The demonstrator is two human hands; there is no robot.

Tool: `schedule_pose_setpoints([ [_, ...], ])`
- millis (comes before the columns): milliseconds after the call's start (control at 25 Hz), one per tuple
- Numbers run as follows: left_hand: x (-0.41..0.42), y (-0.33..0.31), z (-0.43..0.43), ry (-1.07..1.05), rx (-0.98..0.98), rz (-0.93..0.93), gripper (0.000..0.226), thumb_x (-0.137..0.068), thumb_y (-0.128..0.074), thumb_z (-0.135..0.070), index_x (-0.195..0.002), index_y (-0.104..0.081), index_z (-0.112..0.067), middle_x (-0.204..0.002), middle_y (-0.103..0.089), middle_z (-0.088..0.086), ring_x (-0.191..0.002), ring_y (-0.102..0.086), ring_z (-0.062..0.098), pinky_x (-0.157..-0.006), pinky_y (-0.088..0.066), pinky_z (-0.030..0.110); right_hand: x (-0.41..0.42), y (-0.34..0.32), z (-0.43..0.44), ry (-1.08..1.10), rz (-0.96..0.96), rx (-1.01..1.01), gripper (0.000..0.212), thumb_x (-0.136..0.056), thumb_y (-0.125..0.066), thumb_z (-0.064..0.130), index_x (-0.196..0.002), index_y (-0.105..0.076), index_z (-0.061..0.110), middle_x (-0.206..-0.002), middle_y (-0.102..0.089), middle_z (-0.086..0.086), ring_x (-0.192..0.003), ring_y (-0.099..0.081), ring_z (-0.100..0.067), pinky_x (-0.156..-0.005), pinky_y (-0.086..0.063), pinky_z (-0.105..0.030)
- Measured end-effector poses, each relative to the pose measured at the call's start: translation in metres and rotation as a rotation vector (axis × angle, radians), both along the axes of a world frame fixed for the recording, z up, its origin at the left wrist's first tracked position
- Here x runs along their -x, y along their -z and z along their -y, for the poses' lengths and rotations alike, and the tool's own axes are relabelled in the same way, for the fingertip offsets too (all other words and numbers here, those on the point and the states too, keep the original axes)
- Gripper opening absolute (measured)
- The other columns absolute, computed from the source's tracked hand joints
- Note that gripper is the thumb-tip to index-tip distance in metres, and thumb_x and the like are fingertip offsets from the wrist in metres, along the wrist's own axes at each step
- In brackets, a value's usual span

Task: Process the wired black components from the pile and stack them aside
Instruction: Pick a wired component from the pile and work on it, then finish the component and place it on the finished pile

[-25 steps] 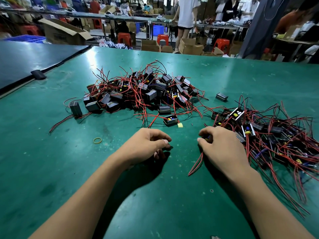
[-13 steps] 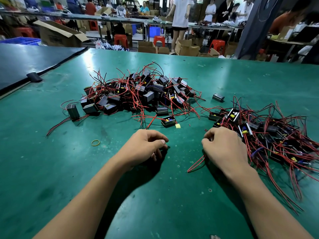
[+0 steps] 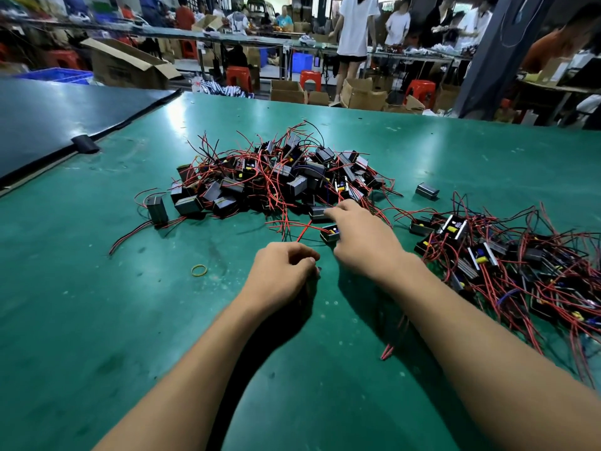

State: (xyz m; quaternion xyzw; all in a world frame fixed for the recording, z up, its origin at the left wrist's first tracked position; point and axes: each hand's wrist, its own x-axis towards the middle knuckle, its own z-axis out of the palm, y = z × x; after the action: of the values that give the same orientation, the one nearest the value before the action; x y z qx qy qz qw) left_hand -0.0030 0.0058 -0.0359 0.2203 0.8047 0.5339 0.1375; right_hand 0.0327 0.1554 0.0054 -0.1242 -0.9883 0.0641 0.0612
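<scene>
Fingers (image 3: 341, 208) of the right hand (image 3: 364, 242), outstretched against a black component (image 3: 316, 213) at the near edge of the pile (image 3: 276, 177), should be closed on its body.

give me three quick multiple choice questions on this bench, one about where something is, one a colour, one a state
1. Where does the yellow rubber band lie?
A. inside a cardboard box
B. on the green table, left of the left hand
C. round a wrist

2. What colour are most of the wires in the centre pile?
A. red
B. white
C. green

3. How is the right hand placed?
A. gripping a blue crate
B. lying flat, palm up
C. stretched out to the near edge of the centre pile

Answers:
1 B, the band lies on bare table beside that hand.
2 A, red leads run all through the heap.
3 C, its fingers extend to a black component at the pile's edge.
</scene>
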Motion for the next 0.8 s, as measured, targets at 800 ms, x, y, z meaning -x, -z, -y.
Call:
schedule_pose_setpoints([
  [800, 0.007, -0.004, 0.002, -0.063, -0.171, 0.225, 0.026, -0.094, -0.06, -0.022, -0.075, -0.072, -0.008, -0.071, -0.067, 0.013, -0.064, -0.062, 0.024, -0.069, -0.056, 0.049, -0.008, -0.003, 0.011, -0.086, 0.252, 0.674, 0.051, -0.071, -0.087, 0.031, -0.113, -0.06, 0.024, -0.079, -0.071, 0.002, -0.06, -0.064, -0.008, -0.053, -0.047, -0.021],
])
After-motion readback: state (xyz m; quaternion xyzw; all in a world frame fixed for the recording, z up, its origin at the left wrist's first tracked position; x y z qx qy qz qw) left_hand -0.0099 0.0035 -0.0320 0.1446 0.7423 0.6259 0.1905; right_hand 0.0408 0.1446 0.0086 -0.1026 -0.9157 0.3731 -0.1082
